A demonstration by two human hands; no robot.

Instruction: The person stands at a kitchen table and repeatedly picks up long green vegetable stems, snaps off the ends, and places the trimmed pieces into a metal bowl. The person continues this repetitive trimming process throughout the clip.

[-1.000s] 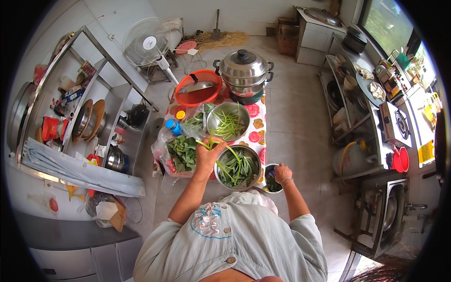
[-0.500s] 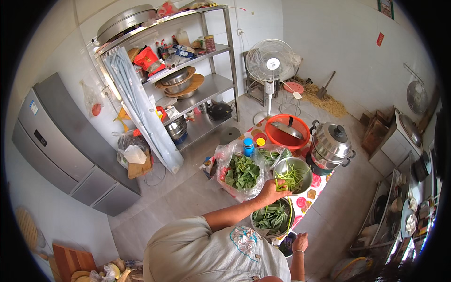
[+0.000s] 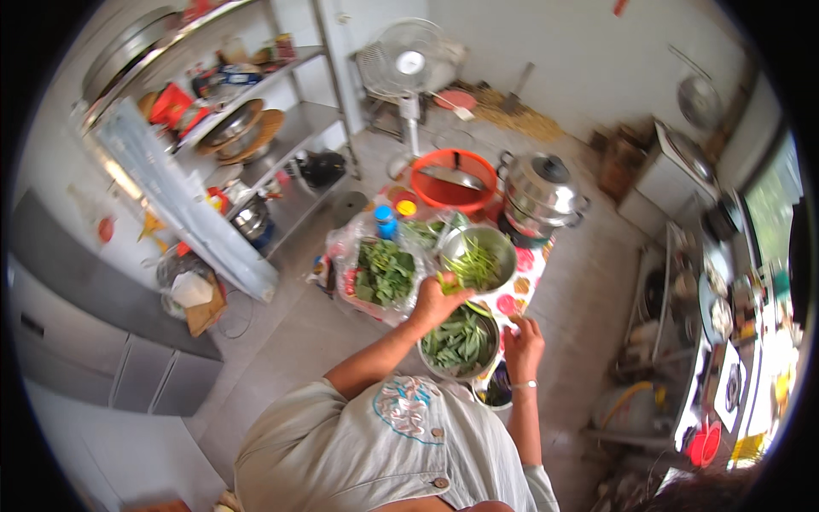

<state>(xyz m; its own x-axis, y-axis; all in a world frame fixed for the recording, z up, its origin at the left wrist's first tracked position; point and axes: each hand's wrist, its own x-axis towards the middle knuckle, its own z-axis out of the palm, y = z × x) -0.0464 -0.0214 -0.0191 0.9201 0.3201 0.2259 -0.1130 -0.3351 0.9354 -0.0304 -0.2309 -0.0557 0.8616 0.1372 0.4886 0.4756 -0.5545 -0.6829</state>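
My left hand (image 3: 438, 300) is closed on a few green stems (image 3: 447, 282), above the near edge of a metal bowl (image 3: 509, 247) with cut green stems in it. Just below that hand, a second metal bowl (image 3: 425, 365) holds loose green leaves (image 3: 461, 340). To the right of the leaf bowl, my right hand (image 3: 524, 347) is raised with its fingertips pinched together; whether anything is between them is too blurred to tell. Leafy greens (image 3: 384, 273) lie in an open clear plastic bag (image 3: 343, 243) left of the bowls.
Behind the bowls stand an orange basin (image 3: 455, 198) with a lid in it and a steel steamer pot (image 3: 539, 192). A blue-capped bottle (image 3: 386, 224) is beside the bag. A dark container (image 3: 495, 394) sits near my body. Farther back are a fan (image 3: 409, 64) and metal shelves (image 3: 320, 115).
My right hand has risen from beside the dark container to the right of the leaf bowl. My left hand still holds stems near the stem bowl. The whole view has swung to the right.
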